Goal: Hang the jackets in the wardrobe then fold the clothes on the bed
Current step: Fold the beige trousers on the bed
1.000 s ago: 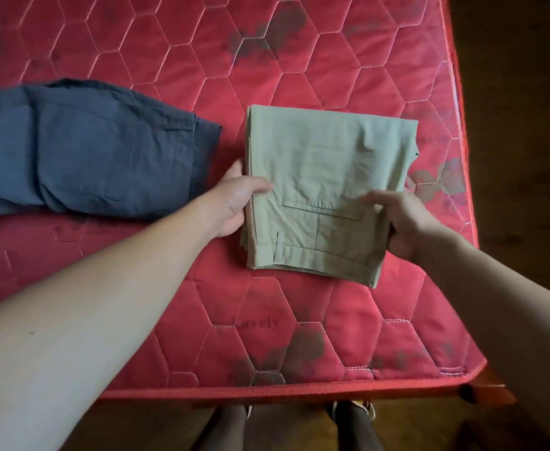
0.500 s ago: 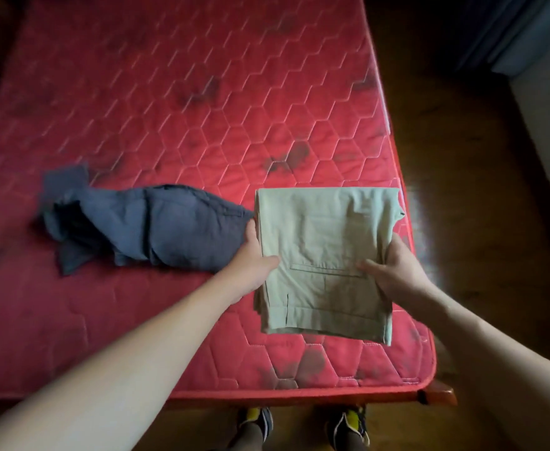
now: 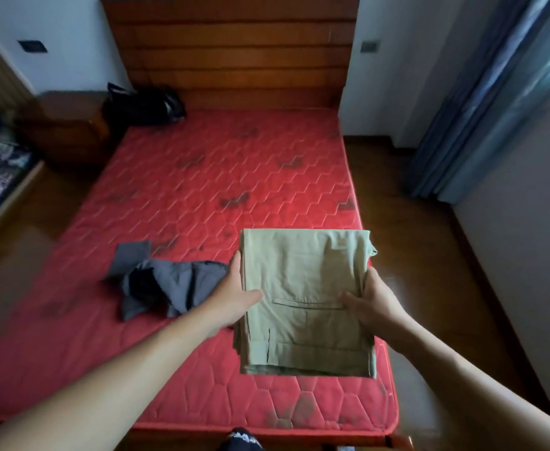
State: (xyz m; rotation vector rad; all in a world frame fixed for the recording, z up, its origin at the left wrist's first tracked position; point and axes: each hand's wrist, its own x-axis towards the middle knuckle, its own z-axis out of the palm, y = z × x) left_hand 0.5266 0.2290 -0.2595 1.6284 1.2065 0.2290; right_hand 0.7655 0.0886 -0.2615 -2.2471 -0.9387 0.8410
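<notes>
In the head view, both hands grip the folded khaki trousers [image 3: 303, 288] over the near right corner of the red mattress [image 3: 218, 177]. The left hand [image 3: 234, 297] clasps the left edge with its thumb laid across the top. The right hand [image 3: 371, 304] clasps the right edge the same way, its fingers hidden under the cloth. The bundle looks raised off the bed, though its underside cannot be seen. Its long axis runs away from the person toward the wooden headboard [image 3: 231, 50], with the waistband end nearest. The bundle sits directly between the hands, so neither is nearer. A crumpled dark grey garment [image 3: 169, 284] lies on the mattress just left of the left hand and is not yet folded. Setting the trousers down likely turns on keeping clear of it.
</notes>
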